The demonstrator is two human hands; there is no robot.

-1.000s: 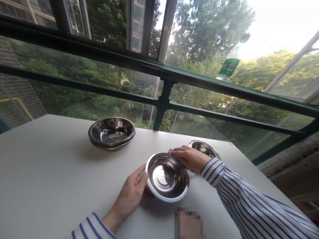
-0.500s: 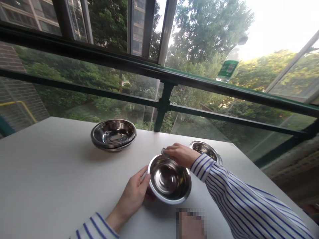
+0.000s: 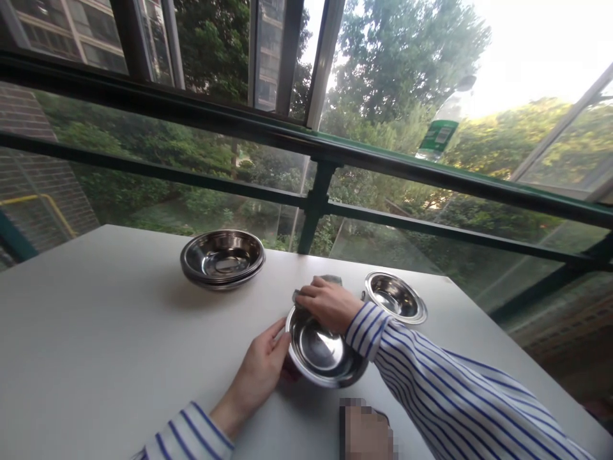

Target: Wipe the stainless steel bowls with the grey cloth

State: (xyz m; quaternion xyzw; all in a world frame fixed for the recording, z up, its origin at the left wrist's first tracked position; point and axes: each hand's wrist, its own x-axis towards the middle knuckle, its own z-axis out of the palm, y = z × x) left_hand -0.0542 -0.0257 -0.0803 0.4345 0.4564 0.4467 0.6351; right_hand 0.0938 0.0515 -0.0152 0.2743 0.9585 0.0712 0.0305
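Note:
A shiny steel bowl [image 3: 325, 358] is tilted toward me above the white table. My left hand [image 3: 261, 364] grips its left side, thumb at the rim and the other fingers partly hidden underneath. Across the bowl's far rim lies my right hand [image 3: 330, 303], its fingers bent over a greyish cloth [image 3: 330, 280] pressed on the edge. Part of the cloth sticks out behind the knuckles, and some of it is hidden under the fingers.
A stack of steel bowls [image 3: 223, 259] stands at the back left of the white table [image 3: 119, 332]. More nested steel bowls [image 3: 395, 297] sit to the right, close to my right sleeve. Behind runs a dark green railing [image 3: 316, 191] with a plastic bottle [image 3: 440, 131] on top.
My right hand and the cloth have slid left along the bowl's far rim. More of the cloth shows behind the hand. My left hand keeps its hold.

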